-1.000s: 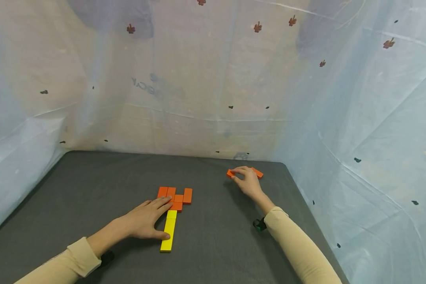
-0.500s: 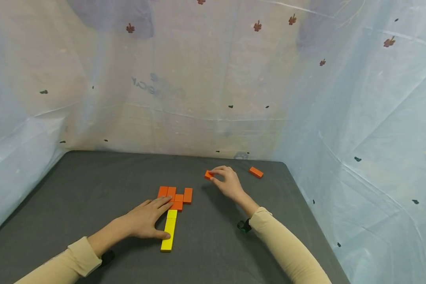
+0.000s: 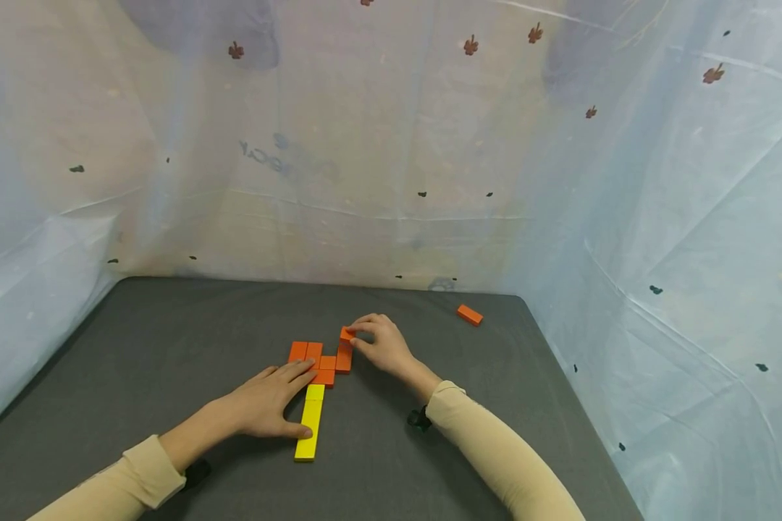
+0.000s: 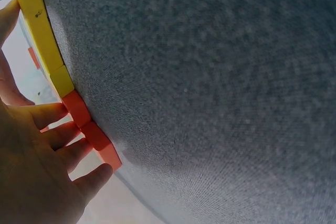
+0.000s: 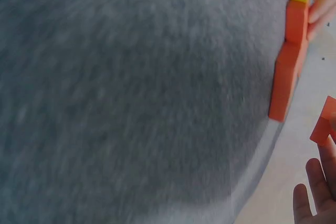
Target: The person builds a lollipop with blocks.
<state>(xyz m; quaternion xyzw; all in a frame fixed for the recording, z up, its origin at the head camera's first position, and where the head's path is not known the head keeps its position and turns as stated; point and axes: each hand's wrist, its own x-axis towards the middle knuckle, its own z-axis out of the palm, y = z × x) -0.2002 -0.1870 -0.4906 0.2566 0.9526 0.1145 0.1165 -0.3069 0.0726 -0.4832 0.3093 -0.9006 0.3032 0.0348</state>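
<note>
A flat group of orange blocks lies in the middle of the table, with a yellow strip of blocks running from it toward the person. My left hand rests with spread fingers along the left side of the group, fingertips on the orange blocks and thumb on the yellow. Between thumb and fingers, my right hand pinches a small orange block. It is at the far end of the group's rightmost orange block. In the right wrist view the pinched block appears raised, apart from the others.
One loose orange block lies near the back right of the dark grey table. Translucent plastic sheeting hangs behind the table and along its sides.
My right hand has carried the pinched orange block leftward from the back right to the group's right side, away from the loose block. My left hand has stayed put.
</note>
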